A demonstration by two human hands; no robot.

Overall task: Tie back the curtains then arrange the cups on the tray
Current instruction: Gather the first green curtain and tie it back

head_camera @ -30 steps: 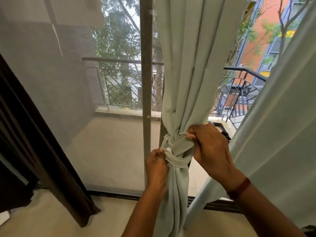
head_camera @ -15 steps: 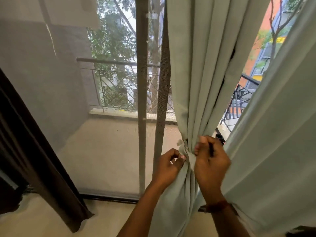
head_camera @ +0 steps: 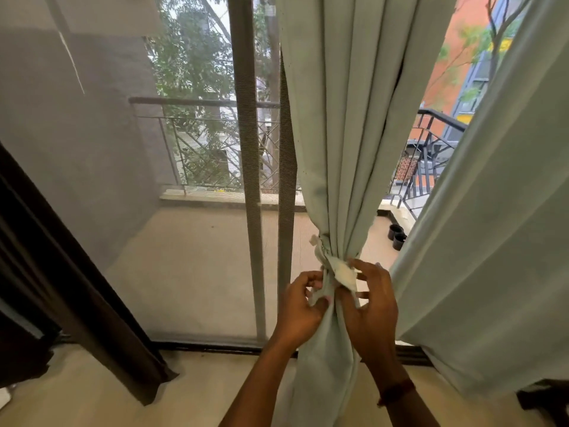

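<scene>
Curtain (head_camera: 348, 134) between left hand (head_camera: 300, 309) and right hand (head_camera: 372, 306); pots (head_camera: 397, 237), perhaps, behind.

Pale beige floor (head_camera: 92, 396) runs to a dark door track (head_camera: 215, 347). Beyond it, on the balcony floor (head_camera: 191, 266), two small black pots (head_camera: 397, 237) stand side by side, touching, near the right-hand ledge (head_camera: 400, 214).

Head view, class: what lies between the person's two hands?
Between the left hand and the right hand lies the gathered pale green fabric curtain, cinched by its matching cloth tie band; the head view shows this.
</scene>
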